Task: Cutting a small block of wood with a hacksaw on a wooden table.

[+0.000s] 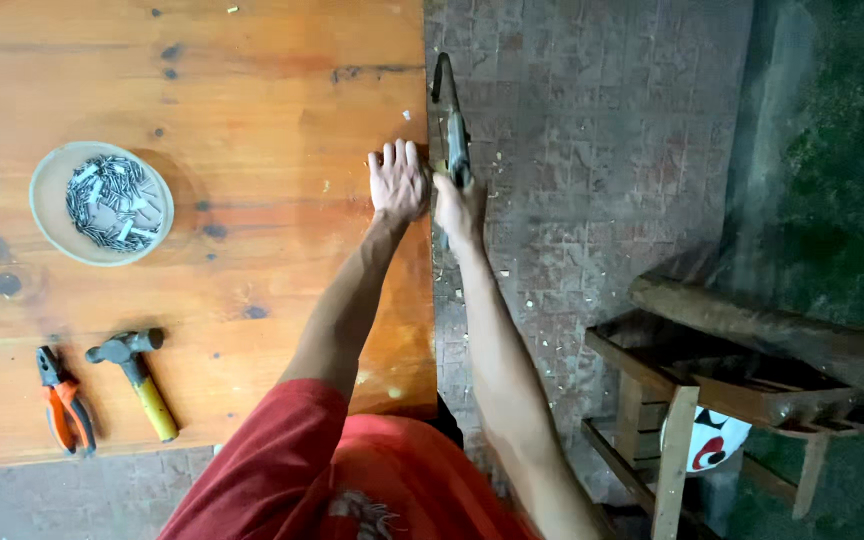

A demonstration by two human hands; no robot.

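At frame centre, the left hand presses flat on the desk edge while the right hand, just beside it, clamps a hand tool extending toward the top.

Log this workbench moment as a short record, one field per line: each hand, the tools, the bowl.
left hand: flat on the wooden tabletop, at its right edge
right hand: gripping the handle of a hand saw beside that edge
saw blade: runs away from the person, along the table edge
bowl: shallow, holds metal nails, on the table's left part
hammer: yellow handle, near front edge
pliers: orange grips, left of hammer
floor: paving with wood chips
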